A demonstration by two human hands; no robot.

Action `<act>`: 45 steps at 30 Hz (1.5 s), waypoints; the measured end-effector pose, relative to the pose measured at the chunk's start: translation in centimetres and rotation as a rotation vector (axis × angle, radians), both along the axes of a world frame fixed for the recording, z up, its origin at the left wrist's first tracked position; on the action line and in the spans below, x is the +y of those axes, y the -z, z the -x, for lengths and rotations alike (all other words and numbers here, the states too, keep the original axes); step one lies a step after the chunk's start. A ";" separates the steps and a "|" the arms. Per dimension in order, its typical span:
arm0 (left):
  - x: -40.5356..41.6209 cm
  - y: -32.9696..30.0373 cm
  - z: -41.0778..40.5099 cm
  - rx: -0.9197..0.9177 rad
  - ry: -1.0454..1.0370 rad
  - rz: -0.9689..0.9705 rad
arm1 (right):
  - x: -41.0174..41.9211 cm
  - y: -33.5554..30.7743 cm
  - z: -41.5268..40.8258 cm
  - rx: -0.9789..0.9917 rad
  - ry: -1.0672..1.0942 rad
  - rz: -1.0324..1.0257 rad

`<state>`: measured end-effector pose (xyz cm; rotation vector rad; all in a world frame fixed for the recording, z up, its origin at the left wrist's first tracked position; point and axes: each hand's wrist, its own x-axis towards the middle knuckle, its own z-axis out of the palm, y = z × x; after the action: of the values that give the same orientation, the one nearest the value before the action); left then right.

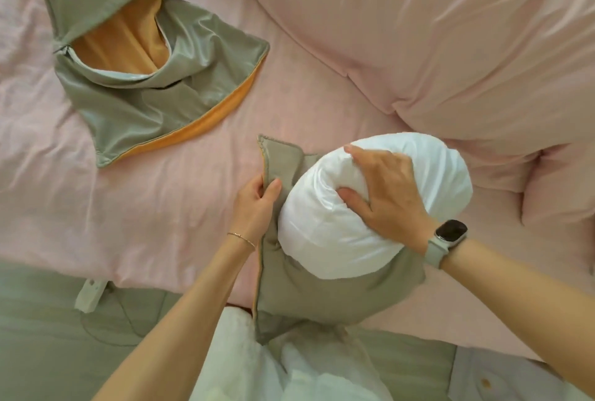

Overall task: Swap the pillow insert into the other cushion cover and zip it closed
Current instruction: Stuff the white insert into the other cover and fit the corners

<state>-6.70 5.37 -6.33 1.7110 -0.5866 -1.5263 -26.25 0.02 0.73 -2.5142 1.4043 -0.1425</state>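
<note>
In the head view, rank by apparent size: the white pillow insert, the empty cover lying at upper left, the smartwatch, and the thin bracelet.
Largest to smallest as they appear:
1. empty cover
2. white pillow insert, partly inside the other cover and nearer the camera, so this order is unsure
3. smartwatch
4. bracelet

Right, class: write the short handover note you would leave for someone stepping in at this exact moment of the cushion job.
Left hand: pinching the open edge of the green cover, holding it apart.
Right hand: gripping the white pillow insert, fingers dug into it.
Insert: lower end tucked into the cover's opening, most of it still outside, bunched up.
Other cover, green with orange lining: lying empty and unzipped on the pink bed, far left.
Done: the other cover is empty; stuffing begun.
Left: work the insert fully in, fill the corners, zip closed.
</note>
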 end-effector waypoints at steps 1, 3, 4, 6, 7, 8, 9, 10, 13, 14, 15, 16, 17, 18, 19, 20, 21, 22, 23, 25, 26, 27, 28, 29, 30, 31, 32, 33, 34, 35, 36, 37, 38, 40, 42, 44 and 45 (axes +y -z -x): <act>-0.7 -0.8 0.3 -0.017 0.035 0.046 | -1.2 -0.7 0.0 -0.037 -0.002 -0.019; -2.2 -2.3 0.8 -0.047 0.088 0.122 | -4.1 -2.7 -0.8 -0.058 0.014 -0.162; -2.7 -2.8 1.0 -0.064 0.103 0.139 | -5.4 -3.5 -1.1 -0.012 0.001 -0.239; -3.5 -3.3 1.2 -0.079 0.096 0.143 | -5.7 -4.2 -0.5 0.194 -0.003 -0.347; -3.7 -3.4 1.1 -0.068 0.076 0.141 | -5.1 -4.0 0.4 0.294 0.024 -0.400; -3.8 -3.3 0.9 -0.048 0.045 0.132 | -4.0 -3.8 1.2 0.367 0.049 -0.454; -3.8 -3.2 0.7 -0.023 -0.002 0.124 | -2.2 -3.3 2.1 0.396 0.068 -0.507; -3.9 -2.7 0.4 -0.008 -0.048 0.110 | 0.0 -2.6 2.9 0.393 0.087 -0.555; -4.1 -1.0 -0.2 -0.016 -0.069 0.037 | 5.8 -0.1 3.2 0.335 0.149 -0.519; -4.2 -0.6 -0.1 -0.009 -0.031 0.016 | 6.7 0.7 2.7 0.310 0.164 -0.463; -4.2 -0.1 0.0 -0.016 0.022 -0.002 | 7.1 1.5 2.0 0.290 0.176 -0.410; -4.3 0.2 0.0 -0.066 0.095 -0.024 | 7.1 2.1 1.3 0.272 0.177 -0.368; -4.3 0.3 0.1 -0.143 0.167 -0.037 | 7.1 2.7 0.7 0.255 0.167 -0.335; -4.2 0.3 0.0 -0.264 0.191 -0.054 | 6.9 3.2 0.4 0.243 0.156 -0.314; -4.1 0.2 -0.3 -0.417 0.181 -0.045 | 6.8 3.6 0.3 0.234 0.153 -0.306; -3.9 -0.3 -0.5 -0.595 0.146 0.031 | 7.0 3.9 0.2 0.213 0.153 -0.294; -3.6 -0.8 -0.6 -0.770 0.114 0.183 | 7.4 4.0 0.3 0.183 0.150 -0.274; -3.4 -1.3 -0.5 -0.883 0.124 0.333 | 8.0 4.2 0.3 0.154 0.145 -0.255; -3.3 -1.2 -0.3 -0.891 0.179 0.438 | 8.5 4.3 0.4 0.122 0.147 -0.222; -3.4 -1.1 0.6 -0.632 0.389 0.335 | 8.8 4.9 1.1 0.000 0.141 -0.123; -3.3 -0.9 1.2 -0.477 0.490 0.178 | 8.5 5.0 1.3 -0.059 0.132 -0.068; -3.0 -0.7 1.7 -0.366 0.531 0.079 | 8.2 5.0 1.5 -0.098 0.136 -0.020; -2.3 -0.5 2.3 -0.340 0.533 0.056 | 8.1 5.1 1.5 -0.123 0.145 0.025; -1.5 -0.5 3.0 -0.355 0.511 0.065 | 7.9 5.0 1.6 -0.136 0.140 0.065; -0.7 -0.5 3.6 -0.392 0.486 0.076 | 7.6 4.8 1.6 -0.128 0.108 0.107; 0.1 -0.5 4.0 -0.419 0.476 0.074 | 7.3 4.5 1.7 -0.109 0.062 0.139; 0.8 -0.6 4.4 -0.429 0.486 0.057 | 6.8 4.3 1.9 -0.084 0.017 0.149; 1.4 -0.8 4.4 -0.426 0.512 0.040 | 6.2 4.0 2.0 -0.046 -0.017 0.119; 1.7 -0.8 4.3 -0.420 0.562 0.023 | 5.5 3.5 2.0 0.010 -0.026 0.056; 1.6 -1.0 4.0 -0.431 0.629 0.016 | 4.9 3.1 1.9 0.073 -0.011 -0.029; 1.2 -1.0 3.6 -0.456 0.710 0.012 | 4.6 2.9 1.8 0.122 0.008 -0.125; 0.7 -1.0 3.1 -0.492 0.794 0.019 | 4.7 2.7 1.6 0.164 0.023 -0.231; 0.1 -1.0 2.7 -0.522 0.857 0.034 | 5.3 2.7 1.6 0.201 0.036 -0.311; -1.1 -1.1 2.0 -0.525 0.873 0.076 | 7.2 2.8 1.9 0.211 0.061 -0.314; -2.0 -0.6 1.6 -0.538 0.818 0.093 | 9.4 2.8 2.4 0.210 0.073 -0.220; -2.1 0.5 1.9 -0.587 0.900 0.098 | 10.9 3.5 2.6 0.185 0.116 -0.103; -1.9 1.2 2.2 -0.632 0.979 0.081 | 11.2 3.9 2.7 0.165 0.125 -0.082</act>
<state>-8.92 3.45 -7.50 1.9398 -2.0034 -1.4624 -28.91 11.18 -3.21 -2.4187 1.5969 0.1003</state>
